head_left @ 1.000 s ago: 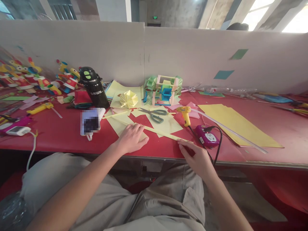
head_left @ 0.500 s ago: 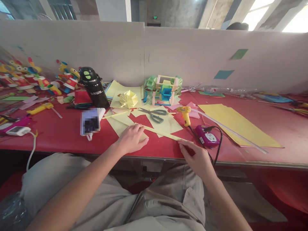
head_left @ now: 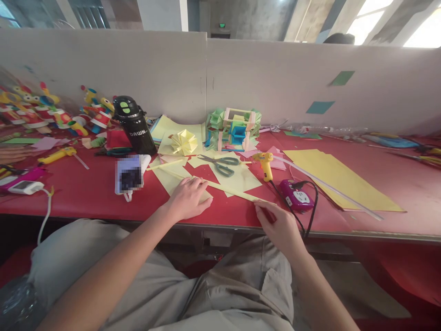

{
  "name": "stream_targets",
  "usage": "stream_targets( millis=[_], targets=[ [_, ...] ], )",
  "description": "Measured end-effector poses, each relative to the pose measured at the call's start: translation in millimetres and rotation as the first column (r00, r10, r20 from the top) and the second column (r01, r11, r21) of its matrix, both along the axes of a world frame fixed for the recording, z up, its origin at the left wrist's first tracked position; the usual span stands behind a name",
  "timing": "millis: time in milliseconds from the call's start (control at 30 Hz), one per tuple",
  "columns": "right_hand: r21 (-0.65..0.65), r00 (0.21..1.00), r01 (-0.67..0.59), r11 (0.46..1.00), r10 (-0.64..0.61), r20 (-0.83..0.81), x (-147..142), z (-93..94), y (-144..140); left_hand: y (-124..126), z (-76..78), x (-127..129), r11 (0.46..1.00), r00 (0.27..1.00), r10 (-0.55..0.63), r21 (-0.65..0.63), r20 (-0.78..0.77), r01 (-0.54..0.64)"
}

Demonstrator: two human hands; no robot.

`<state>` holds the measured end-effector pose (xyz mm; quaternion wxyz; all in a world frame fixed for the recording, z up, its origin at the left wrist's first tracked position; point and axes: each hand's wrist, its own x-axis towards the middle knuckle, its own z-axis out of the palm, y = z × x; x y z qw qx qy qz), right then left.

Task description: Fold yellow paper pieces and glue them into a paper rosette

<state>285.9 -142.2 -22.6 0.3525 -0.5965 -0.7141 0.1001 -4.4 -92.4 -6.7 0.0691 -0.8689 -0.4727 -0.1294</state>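
A long pale-yellow paper strip (head_left: 236, 191) lies slantwise across the red table in front of me. My left hand (head_left: 190, 198) lies over its middle part, fingers laid on the strip and thumb apart, with cream paper under the palm. At the strip's lower right end, my right hand (head_left: 277, 223) pinches the paper between thumb and fingers, close to the table edge. Just beyond the strip, green-handled scissors (head_left: 223, 165) rest on pale-yellow sheets (head_left: 246, 180). A yellow glue gun (head_left: 264, 166) stands beyond my right hand, a clear glue stick extending from its back.
A purple power strip (head_left: 296, 195) with a black cord sits right of my right hand. Behind are a folded yellow paper ornament (head_left: 184, 142), a paper-and-stick frame (head_left: 237, 131) and a black bottle (head_left: 134, 126). A phone (head_left: 129, 174) stands left; yellow sheets (head_left: 341, 179) lie right.
My right hand has shifted very slightly left along the strip's end. My left hand stays in place. A blurred, finger-like shape now shows at the table's far left edge.
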Motion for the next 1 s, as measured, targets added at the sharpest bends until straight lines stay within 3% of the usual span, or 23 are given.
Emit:
stream_targets(
  millis=[400, 567, 767, 1000],
  targets=[
    [0.059, 0.983, -0.011, 0.998, 0.000, 0.183, -4.7, 6.0, 9.8, -0.3, 0.1, 1.0, 1.000, 1.000, 0.010, 0.006, -0.010, -0.010],
    [0.106, 0.948, -0.105, 0.989, 0.067, 0.311, -7.1, 7.8, 22.9, -0.1, 1.0, 1.2, 1.000, 1.000, 0.021, -0.001, -0.010, -0.021],
    [0.084, 0.931, -0.150, 0.985, 0.112, 0.347, -8.3, 8.0, 35.3, 1.8, 0.9, 0.1, 1.000, 1.000, 0.021, -0.006, 0.018, -0.021],
    [0.034, 0.927, -0.103, 0.994, 0.084, 0.367, -8.1, 6.8, 45.6, 7.3, -1.2, -4.6, 0.998, 0.995, 0.067, -0.001, 0.075, -0.067]
  ],
)
